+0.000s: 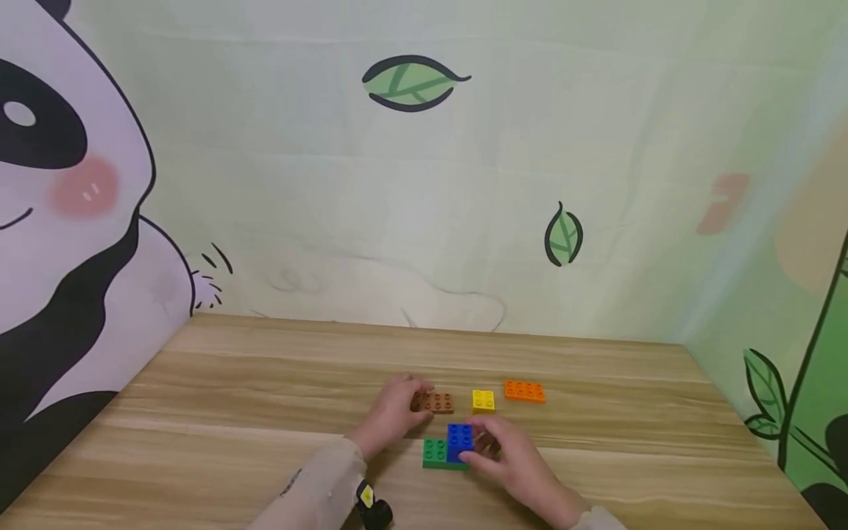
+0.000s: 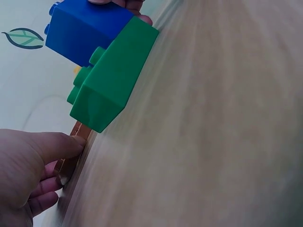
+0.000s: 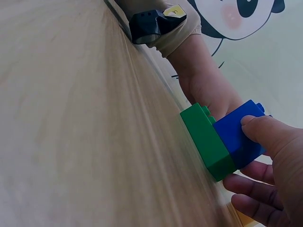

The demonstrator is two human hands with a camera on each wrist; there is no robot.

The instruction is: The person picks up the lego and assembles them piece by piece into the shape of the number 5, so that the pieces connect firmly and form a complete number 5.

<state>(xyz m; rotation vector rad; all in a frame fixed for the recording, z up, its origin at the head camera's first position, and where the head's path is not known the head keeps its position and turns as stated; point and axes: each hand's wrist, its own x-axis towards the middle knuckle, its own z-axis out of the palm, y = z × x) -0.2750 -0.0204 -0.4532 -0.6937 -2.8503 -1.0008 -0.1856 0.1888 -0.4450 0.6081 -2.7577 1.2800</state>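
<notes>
A blue building brick sits on the right part of a green building brick on the table. My right hand pinches the blue brick, its thumb lying along the near side. Farther back, my left hand holds the left end of a thin brown building brick between thumb and fingers. In the left wrist view the brown brick lies low on the tabletop, partly hidden by that hand.
A yellow brick stands right of the brown one, and a thin orange brick lies beyond it to the right. The wooden table meets a printed cloth backdrop at its back edge. A black wrist camera sits by my left sleeve.
</notes>
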